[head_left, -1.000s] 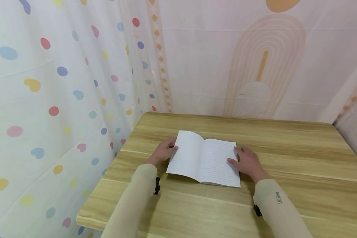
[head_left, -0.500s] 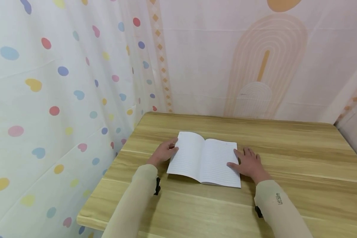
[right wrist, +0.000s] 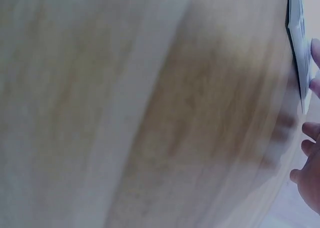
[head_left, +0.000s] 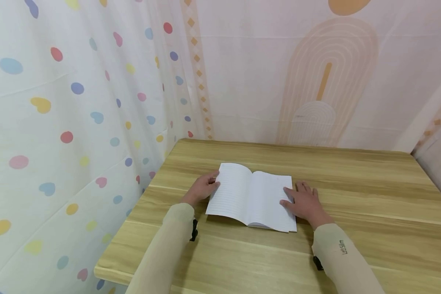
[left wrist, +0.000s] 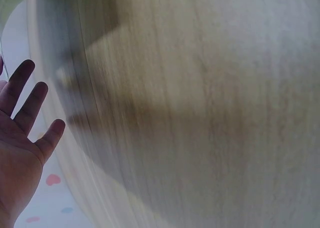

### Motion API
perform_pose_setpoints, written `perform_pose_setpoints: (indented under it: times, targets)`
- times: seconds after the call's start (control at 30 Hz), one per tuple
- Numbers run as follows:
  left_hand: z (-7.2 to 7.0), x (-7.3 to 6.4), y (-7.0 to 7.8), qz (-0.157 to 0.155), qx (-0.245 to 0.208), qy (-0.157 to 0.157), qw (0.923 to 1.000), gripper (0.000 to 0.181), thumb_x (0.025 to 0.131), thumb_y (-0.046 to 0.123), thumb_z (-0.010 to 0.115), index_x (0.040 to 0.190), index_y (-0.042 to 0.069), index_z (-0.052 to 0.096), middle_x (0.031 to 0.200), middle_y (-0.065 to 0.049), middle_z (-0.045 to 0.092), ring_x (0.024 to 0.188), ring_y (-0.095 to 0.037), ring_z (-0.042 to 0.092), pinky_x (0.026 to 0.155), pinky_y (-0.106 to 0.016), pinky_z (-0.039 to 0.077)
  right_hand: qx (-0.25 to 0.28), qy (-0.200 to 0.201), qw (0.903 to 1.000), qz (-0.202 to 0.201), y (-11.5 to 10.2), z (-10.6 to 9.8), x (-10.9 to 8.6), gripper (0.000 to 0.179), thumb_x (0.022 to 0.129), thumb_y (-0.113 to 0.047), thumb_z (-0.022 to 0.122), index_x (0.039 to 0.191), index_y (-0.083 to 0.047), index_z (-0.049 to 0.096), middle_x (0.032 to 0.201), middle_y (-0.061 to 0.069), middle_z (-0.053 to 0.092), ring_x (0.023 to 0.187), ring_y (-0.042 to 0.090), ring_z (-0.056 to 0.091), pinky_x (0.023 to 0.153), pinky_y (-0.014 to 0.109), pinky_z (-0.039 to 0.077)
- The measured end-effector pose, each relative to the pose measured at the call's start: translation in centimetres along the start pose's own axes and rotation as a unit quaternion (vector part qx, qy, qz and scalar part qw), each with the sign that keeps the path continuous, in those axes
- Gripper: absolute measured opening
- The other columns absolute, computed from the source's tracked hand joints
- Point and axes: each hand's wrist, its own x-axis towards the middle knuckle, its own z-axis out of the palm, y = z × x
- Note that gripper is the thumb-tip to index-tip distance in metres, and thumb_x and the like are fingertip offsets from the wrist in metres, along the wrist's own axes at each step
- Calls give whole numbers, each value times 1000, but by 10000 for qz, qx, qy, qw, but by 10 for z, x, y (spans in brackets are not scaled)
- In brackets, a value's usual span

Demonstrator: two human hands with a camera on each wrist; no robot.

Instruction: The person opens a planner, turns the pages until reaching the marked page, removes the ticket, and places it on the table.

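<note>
An open notebook (head_left: 232,192) with white lined pages lies on the wooden table (head_left: 371,192), its left half bowed up a little. My left hand (head_left: 201,188) holds its left edge, thumb on the page, with some fingers hidden behind. In the left wrist view, the outer fingers of that hand (left wrist: 20,143) stand spread apart. On the right page, the thumb and index finger of my right hand (head_left: 306,206) touch the paper near its outer edge; the remaining fingers reach past it over the table. The top right sheet sits shifted left, baring a strip of the sheet below.
A curtain with coloured dots (head_left: 77,88) hangs along the left side of the table. Behind the table is a pale curtain (head_left: 242,81) with arch patterns. Black straps (head_left: 194,230) are on both wrists.
The top right sheet has slid slightly left and now bulges near the spine. My right index finger has moved inward and down the page. The left hand has stayed put.
</note>
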Motion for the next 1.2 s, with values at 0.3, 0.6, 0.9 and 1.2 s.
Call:
perform_pose_setpoints:
  times: [0.3, 0.6, 0.9, 1.2]
  targets:
    - [-1, -1, 0, 13, -50, -5, 10000, 54, 104, 19, 54, 154, 9, 38, 155, -11, 39, 137, -32, 43, 110, -48, 36, 237, -8, 9995, 190, 4, 5, -1, 85, 96, -56, 53, 154, 1, 30, 154, 38, 16, 143, 55, 9, 109, 73, 5]
    - [0, -1, 0, -21, -7, 24, 10000, 53, 104, 19, 54, 153, 9, 38, 155, -11, 40, 137, -32, 43, 110, -47, 36, -85, 171, 9998, 113, 3, 8, -1, 76, 97, -58, 52, 152, -7, 40, 154, 37, 19, 142, 54, 12, 108, 73, 5]
    - [-1, -3, 1, -50, -37, 3, 10000, 54, 104, 19, 54, 154, 9, 38, 155, -11, 40, 137, -32, 42, 110, -47, 36, -88, 392, 9988, -264, -1, 7, 0, 51, 99, -38, 59, 141, -8, 57, 152, 33, 31, 141, 51, 21, 109, 71, 13]
    - [-2, -5, 2, 0, -46, -14, 10000, 53, 104, 20, 54, 153, 9, 38, 155, -10, 40, 137, -32, 42, 110, -47, 36, 91, 129, 9998, 129, -6, 9, 2, 87, 96, -66, 45, 152, 0, 37, 154, 37, 19, 142, 54, 12, 109, 71, 7]
